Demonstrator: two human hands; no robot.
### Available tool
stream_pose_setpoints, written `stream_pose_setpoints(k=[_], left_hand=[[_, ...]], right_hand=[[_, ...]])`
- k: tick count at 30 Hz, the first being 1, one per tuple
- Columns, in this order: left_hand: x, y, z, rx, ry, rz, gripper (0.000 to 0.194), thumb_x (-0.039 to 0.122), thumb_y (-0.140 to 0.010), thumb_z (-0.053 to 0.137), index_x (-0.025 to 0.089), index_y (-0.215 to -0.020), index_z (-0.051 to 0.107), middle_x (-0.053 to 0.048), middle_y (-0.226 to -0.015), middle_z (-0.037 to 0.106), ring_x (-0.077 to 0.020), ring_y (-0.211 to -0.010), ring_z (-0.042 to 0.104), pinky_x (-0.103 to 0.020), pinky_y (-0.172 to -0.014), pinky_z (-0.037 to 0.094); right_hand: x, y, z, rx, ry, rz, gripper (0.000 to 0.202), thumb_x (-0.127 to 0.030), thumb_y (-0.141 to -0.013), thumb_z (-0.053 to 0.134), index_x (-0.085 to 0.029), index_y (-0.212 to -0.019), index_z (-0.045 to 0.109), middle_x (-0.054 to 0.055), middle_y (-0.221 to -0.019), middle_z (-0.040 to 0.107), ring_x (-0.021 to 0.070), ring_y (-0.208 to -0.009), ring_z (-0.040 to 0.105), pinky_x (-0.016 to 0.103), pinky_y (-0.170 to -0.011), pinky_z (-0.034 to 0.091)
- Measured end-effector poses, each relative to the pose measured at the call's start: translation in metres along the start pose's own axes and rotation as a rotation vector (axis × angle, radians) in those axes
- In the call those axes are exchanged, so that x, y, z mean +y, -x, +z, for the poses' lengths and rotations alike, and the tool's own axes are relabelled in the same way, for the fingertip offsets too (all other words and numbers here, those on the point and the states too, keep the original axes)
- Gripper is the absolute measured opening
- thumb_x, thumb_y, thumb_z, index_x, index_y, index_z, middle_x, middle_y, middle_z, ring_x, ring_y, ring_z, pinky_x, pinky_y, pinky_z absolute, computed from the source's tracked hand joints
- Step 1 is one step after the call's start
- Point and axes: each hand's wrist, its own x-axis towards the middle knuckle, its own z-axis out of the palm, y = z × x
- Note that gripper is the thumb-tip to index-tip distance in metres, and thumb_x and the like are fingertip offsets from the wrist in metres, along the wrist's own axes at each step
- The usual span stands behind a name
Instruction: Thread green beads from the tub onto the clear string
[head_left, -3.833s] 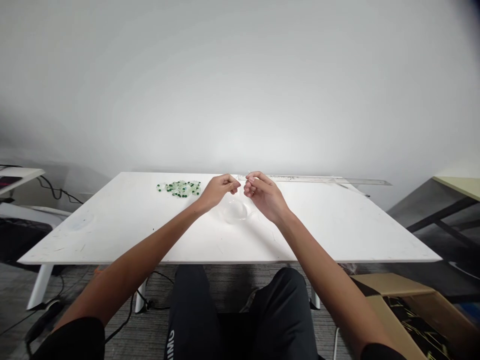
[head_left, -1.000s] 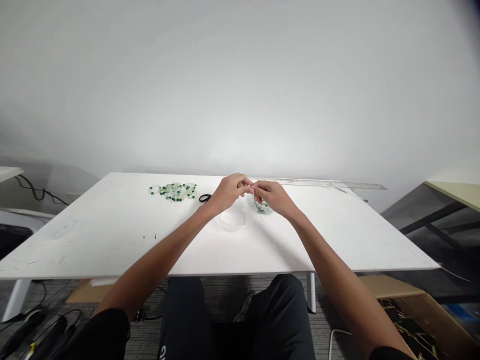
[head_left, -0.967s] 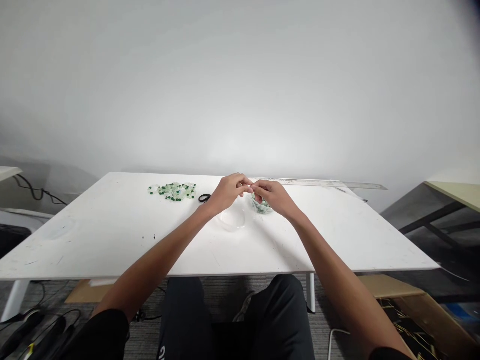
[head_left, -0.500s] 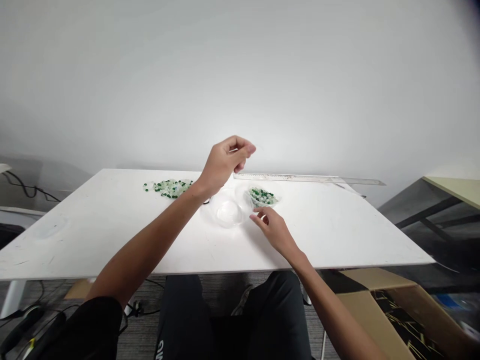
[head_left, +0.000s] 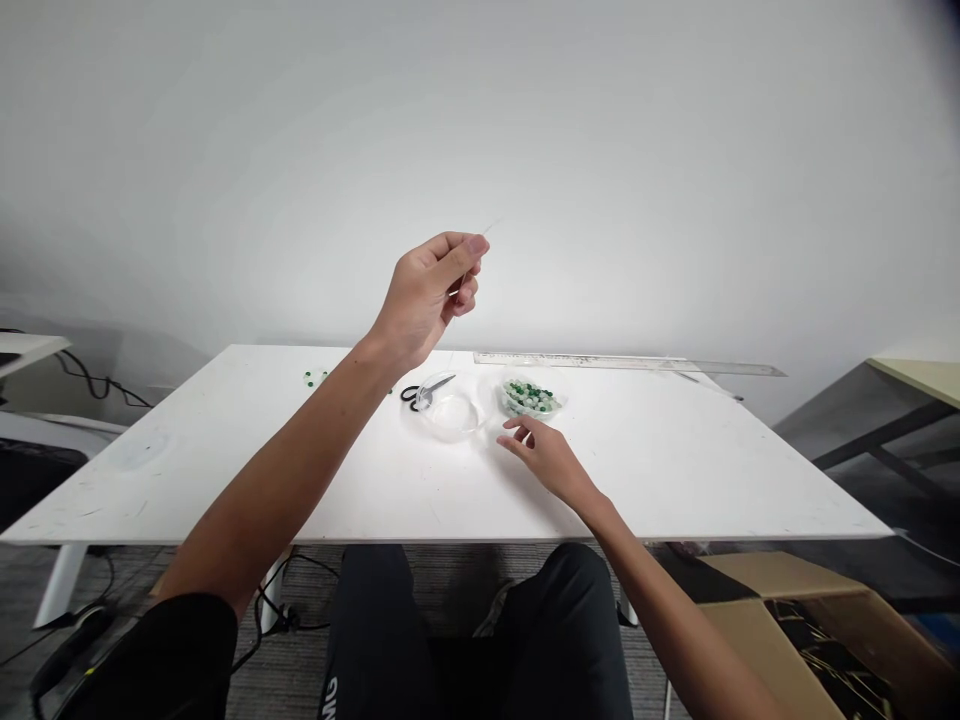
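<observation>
My left hand (head_left: 439,280) is raised above the table's far edge, thumb and fingers pinched on a thin clear thread (head_left: 492,226) whose tip sticks up past the thumb. Low over the table, my right hand (head_left: 544,455) has its thumb and forefinger a little apart, with nothing visible between them. Just beyond it sits a clear bowl of green and whitish beads (head_left: 529,397). To its left lies a clear round plastic piece (head_left: 454,415), with black-handled scissors (head_left: 411,396) beside or partly under it. More loose beads (head_left: 312,378) are mostly hidden behind my left forearm.
A long clear ruler (head_left: 630,363) lies along the back of the white table (head_left: 660,470), and a thin pen-like object (head_left: 739,398) is near its right edge. An open cardboard box (head_left: 739,580) stands on the floor at right. Cables (head_left: 262,600) run below the table.
My left hand has risen and moved slightly left with the thread. Its forearm now covers most of the loose beads, and the scissors have come into view. My right hand has barely moved.
</observation>
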Motion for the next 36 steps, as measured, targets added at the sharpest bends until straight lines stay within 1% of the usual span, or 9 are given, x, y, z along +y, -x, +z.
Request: stream_pose_setpoints(k=[3,10,13,16,19,22,28,32,36], left_hand=[[0.010,-0.002,0.002,-0.009,0.000,0.008,0.018,0.030,-0.085,0.059,0.015,-0.077,0.053,0.003,-0.071,0.048,-0.0002,-0.049,0.046,-0.014,-0.044,0.035],[0.041,-0.014,0.005,-0.125,0.084,0.158,0.016,0.028,-0.085,0.058,0.016,-0.076,0.054,0.002,-0.076,0.045,0.0001,-0.050,0.043,-0.015,-0.045,0.031],[0.053,-0.017,0.002,-0.085,0.056,0.184,0.017,0.031,-0.083,0.061,0.017,-0.075,0.054,0.002,-0.075,0.047,-0.0016,-0.051,0.045,-0.016,-0.045,0.033],[0.050,-0.021,-0.004,-0.049,0.024,0.205,0.018,0.033,-0.081,0.063,0.018,-0.076,0.055,0.002,-0.076,0.048,-0.0020,-0.051,0.045,-0.017,-0.045,0.033],[0.021,-0.028,-0.016,-0.027,-0.023,0.143,0.019,0.032,-0.082,0.062,0.016,-0.074,0.054,0.002,-0.075,0.049,-0.0012,-0.049,0.043,-0.017,-0.044,0.032],[-0.026,-0.033,-0.036,0.031,-0.121,0.001,0.020,0.032,-0.079,0.063,0.016,-0.074,0.054,0.002,-0.072,0.051,-0.0018,-0.048,0.042,-0.017,-0.044,0.032],[-0.110,-0.021,-0.075,0.011,-0.332,-0.180,0.020,0.035,-0.076,0.063,0.015,-0.076,0.057,-0.001,-0.071,0.055,-0.0059,-0.053,0.045,-0.020,-0.047,0.032],[-0.139,-0.002,-0.090,0.034,-0.541,-0.269,0.022,0.039,-0.078,0.057,0.016,-0.077,0.057,-0.002,-0.077,0.059,-0.0102,-0.063,0.048,-0.023,-0.054,0.034],[-0.154,0.016,-0.099,0.032,-0.760,-0.301,0.025,0.042,-0.081,0.051,0.018,-0.078,0.056,-0.002,-0.081,0.060,-0.0143,-0.072,0.050,-0.026,-0.064,0.037]], right_hand=[[0.000,-0.006,0.006,-0.009,0.055,0.004,0.037,-0.049,-0.083,0.051,-0.022,-0.109,0.057,0.003,-0.082,0.064,0.0172,-0.070,0.056,0.028,-0.064,0.038],[-0.004,-0.003,0.000,-0.010,0.059,-0.042,0.029,-0.040,-0.089,0.041,-0.020,-0.072,0.055,0.001,-0.067,0.061,0.0143,-0.059,0.051,0.026,-0.057,0.033],[-0.004,0.003,-0.007,0.019,0.037,-0.040,0.030,-0.040,-0.089,0.039,-0.021,-0.073,0.054,0.000,-0.066,0.060,0.0135,-0.057,0.049,0.025,-0.056,0.032],[-0.002,0.007,-0.010,0.031,0.062,-0.023,0.028,-0.039,-0.089,0.040,-0.021,-0.075,0.056,0.000,-0.067,0.061,0.0142,-0.058,0.051,0.025,-0.057,0.033],[0.001,0.008,-0.014,0.031,0.113,-0.011,0.027,-0.040,-0.088,0.042,-0.021,-0.078,0.057,0.002,-0.072,0.064,0.0156,-0.063,0.054,0.026,-0.059,0.035],[0.003,0.004,-0.023,0.060,0.142,-0.008,0.025,-0.040,-0.088,0.043,-0.022,-0.083,0.059,0.003,-0.079,0.065,0.0166,-0.068,0.056,0.026,-0.061,0.036],[-0.009,-0.017,-0.037,0.176,0.158,-0.051,0.025,-0.038,-0.089,0.041,-0.021,-0.086,0.059,0.004,-0.082,0.064,0.0169,-0.073,0.057,0.027,-0.063,0.039],[-0.031,-0.032,-0.020,0.031,0.206,-0.257,0.022,-0.033,-0.090,0.043,-0.020,-0.094,0.061,0.007,-0.091,0.063,0.0168,-0.077,0.057,0.029,-0.070,0.042],[-0.046,-0.040,-0.002,-0.044,0.318,-0.465,0.025,-0.031,-0.092,0.042,-0.020,-0.100,0.063,0.009,-0.097,0.061,0.0205,-0.091,0.055,0.033,-0.081,0.042]])
